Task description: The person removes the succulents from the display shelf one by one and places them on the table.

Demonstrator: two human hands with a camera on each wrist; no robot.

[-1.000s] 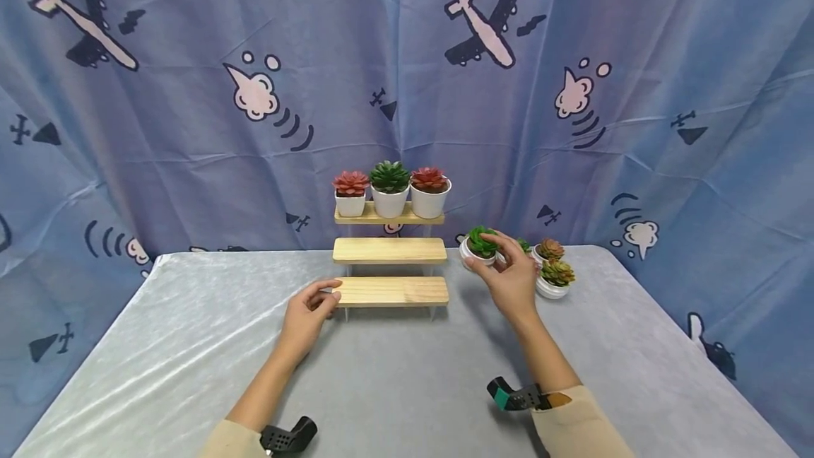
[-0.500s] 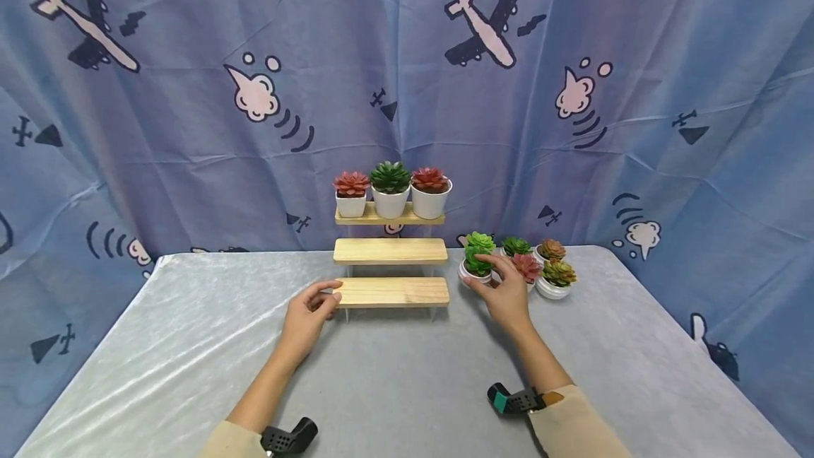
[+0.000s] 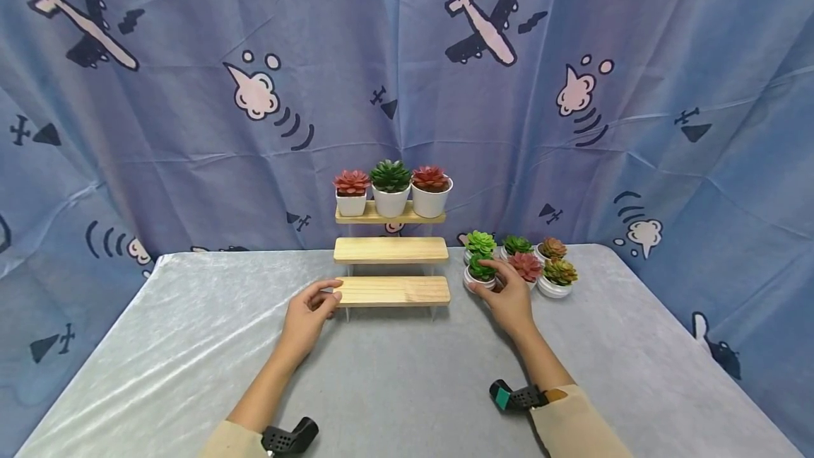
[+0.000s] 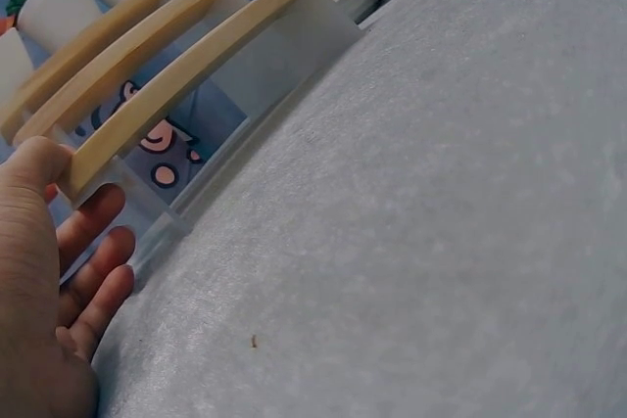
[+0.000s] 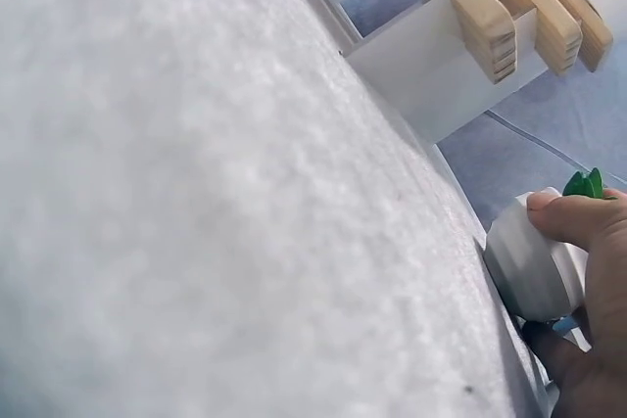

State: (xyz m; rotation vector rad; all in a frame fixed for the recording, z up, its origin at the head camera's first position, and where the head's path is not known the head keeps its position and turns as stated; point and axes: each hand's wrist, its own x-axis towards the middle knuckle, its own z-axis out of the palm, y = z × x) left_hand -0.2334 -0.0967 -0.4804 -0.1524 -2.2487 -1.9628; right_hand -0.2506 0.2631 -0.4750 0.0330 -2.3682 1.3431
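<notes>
My left hand (image 3: pixel 308 316) grips the left end of the lowest wooden shelf (image 3: pixel 391 291) of a three-step display stand. In the left wrist view its thumb lies on the board, with the fingers below. On the table to the right, my right hand (image 3: pixel 510 300) holds a green potted succulent (image 3: pixel 478 278) by its white ribbed pot. Seen from the right wrist, the thumb presses the rim of that white pot (image 5: pixel 529 252), whose base is at the cloth; the far fingers are partly hidden.
Three larger potted succulents stand on the top shelf (image 3: pixel 356 218), the green one (image 3: pixel 391 186) between two red ones. Behind and right of my right hand stand several small pots, including a light green (image 3: pixel 480 243), a red (image 3: pixel 526 267) and a yellow-green one (image 3: pixel 558 274). A patterned curtain (image 3: pixel 343 90) hangs behind.
My right hand has lowered the green succulent from the air to the table, in front of the light green one, then shifted slightly right. The left hand has stayed on the shelf.
</notes>
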